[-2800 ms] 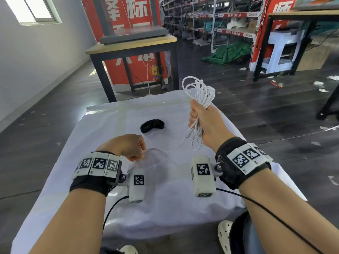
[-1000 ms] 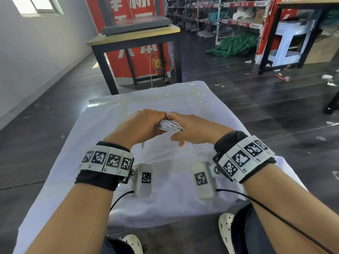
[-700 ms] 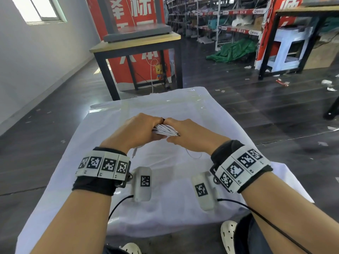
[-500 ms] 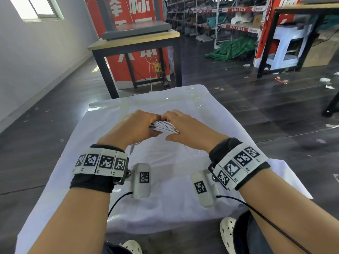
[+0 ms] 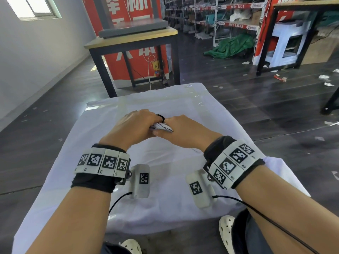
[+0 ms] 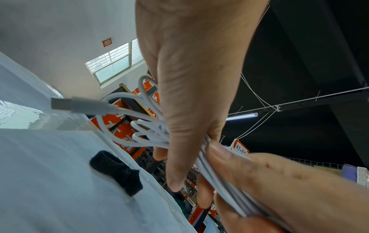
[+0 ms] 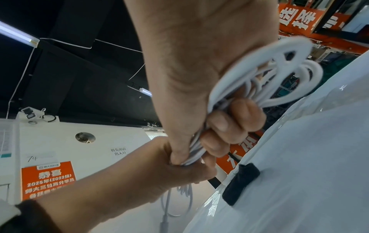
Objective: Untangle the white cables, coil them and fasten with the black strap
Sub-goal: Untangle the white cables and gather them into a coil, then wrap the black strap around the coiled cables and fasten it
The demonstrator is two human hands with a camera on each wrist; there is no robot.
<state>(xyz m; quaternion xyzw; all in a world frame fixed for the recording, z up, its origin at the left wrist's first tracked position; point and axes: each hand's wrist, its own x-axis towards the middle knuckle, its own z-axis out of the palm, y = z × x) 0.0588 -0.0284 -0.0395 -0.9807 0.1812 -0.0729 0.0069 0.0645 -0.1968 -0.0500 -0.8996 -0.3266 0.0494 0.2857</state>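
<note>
right hand (image 5: 183, 132) lowered coil (image 5: 161, 127) | left hand (image 5: 132, 127) joined grip | strap (image 5: 160, 117) hidden

orange poster (image 7: 48, 181): "恭喜", "2025年(2022届)" read at 8 o'clock | white wall (image 7: 119, 141): "极兔邮政 出入口" | "74" handwritten at 9 o'clock

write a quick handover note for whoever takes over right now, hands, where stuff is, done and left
Left hand: grips one end of the white cable bundle; loops and a plug stick out past it.
Right hand: grips the other end of the bundle, its loops fanning out beyond the fingers.
Black strap: lies loose on the white table cover, just beyond the hands, touching neither.
Done: cables gathered into a coil, held above the table.
Left: keep the coil in one hand, pick up the strap, wrap it round the middle and fasten it.
</note>
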